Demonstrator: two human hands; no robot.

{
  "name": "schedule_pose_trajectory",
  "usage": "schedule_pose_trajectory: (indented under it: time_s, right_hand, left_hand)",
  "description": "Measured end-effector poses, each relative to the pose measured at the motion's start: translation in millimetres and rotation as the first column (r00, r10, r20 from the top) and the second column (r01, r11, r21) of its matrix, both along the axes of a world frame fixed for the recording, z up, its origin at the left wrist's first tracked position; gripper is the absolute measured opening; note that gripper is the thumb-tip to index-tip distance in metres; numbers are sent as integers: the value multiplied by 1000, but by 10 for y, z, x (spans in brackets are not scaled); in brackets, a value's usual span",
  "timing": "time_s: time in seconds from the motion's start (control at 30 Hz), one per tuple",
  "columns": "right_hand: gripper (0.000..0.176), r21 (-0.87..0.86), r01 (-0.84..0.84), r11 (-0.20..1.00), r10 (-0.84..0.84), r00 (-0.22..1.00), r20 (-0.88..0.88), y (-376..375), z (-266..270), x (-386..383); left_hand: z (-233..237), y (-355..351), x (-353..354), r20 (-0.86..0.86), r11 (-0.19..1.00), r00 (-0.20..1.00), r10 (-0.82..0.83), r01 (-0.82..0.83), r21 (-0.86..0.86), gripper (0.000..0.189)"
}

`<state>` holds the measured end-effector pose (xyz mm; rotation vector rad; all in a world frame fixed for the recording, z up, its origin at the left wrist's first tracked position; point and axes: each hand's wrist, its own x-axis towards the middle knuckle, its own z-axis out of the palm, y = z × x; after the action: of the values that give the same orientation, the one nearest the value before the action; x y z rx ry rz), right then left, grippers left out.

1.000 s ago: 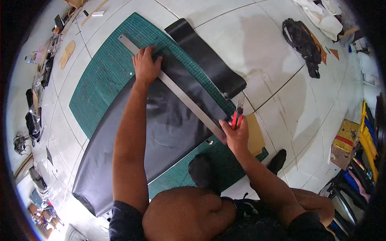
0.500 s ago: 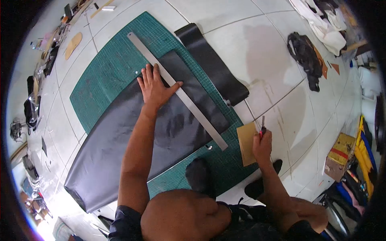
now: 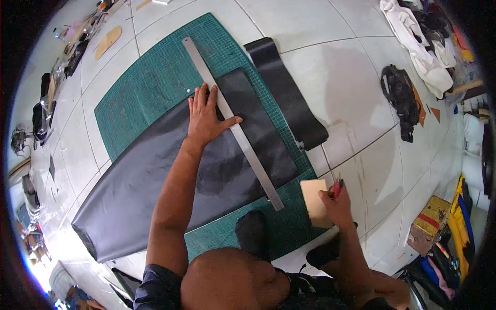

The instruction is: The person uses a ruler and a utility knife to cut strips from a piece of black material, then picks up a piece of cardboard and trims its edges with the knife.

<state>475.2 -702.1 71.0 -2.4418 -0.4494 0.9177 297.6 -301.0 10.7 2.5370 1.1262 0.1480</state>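
Note:
My left hand (image 3: pixel 209 120) lies with spread fingers on a steel ruler (image 3: pixel 238 132) and on the black sheet (image 3: pixel 170 170) beneath it. The ruler runs diagonally across that sheet and the green cutting mat (image 3: pixel 150 93). At the right my right hand (image 3: pixel 338 202) is closed round a small red-handled tool (image 3: pixel 337 188), whose tip is hard to make out. Just left of this hand, a tan rectangular piece (image 3: pixel 313 204) rests at the mat's right edge. A separate black strip (image 3: pixel 289 93) lies along the mat's upper right side.
A black bundle (image 3: pixel 401 101) and white cloth (image 3: pixel 413 44) lie on the tiled floor at the upper right. A cardboard box (image 3: pixel 430 222) stands at the lower right. My dark-covered foot (image 3: pixel 251 231) is on the mat's lower part. Assorted items line the left wall.
The view has shifted a little. My right hand and the red-handled tool have turned and sit lower, closer over the tan piece. My left hand still presses on the ruler.

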Motion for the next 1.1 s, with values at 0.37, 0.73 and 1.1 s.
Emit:
schedule_pose_trajectory:
  time_s: [0.37, 0.73, 1.1]
  right_hand:
    - [24, 561, -103, 822, 131, 991, -10, 2043, 247, 247]
    - [34, 484, -148, 863, 127, 989, 76, 3571, -587, 148]
    - [39, 429, -184, 885, 109, 975, 194, 3602, -694, 102]
  left_hand:
    - [117, 109, -163, 6, 989, 993, -121, 121, -87, 127]
    - [134, 127, -163, -22, 987, 992, -126, 123, -105, 136]
    - [144, 124, -153, -3, 985, 991, -135, 134, -109, 135]
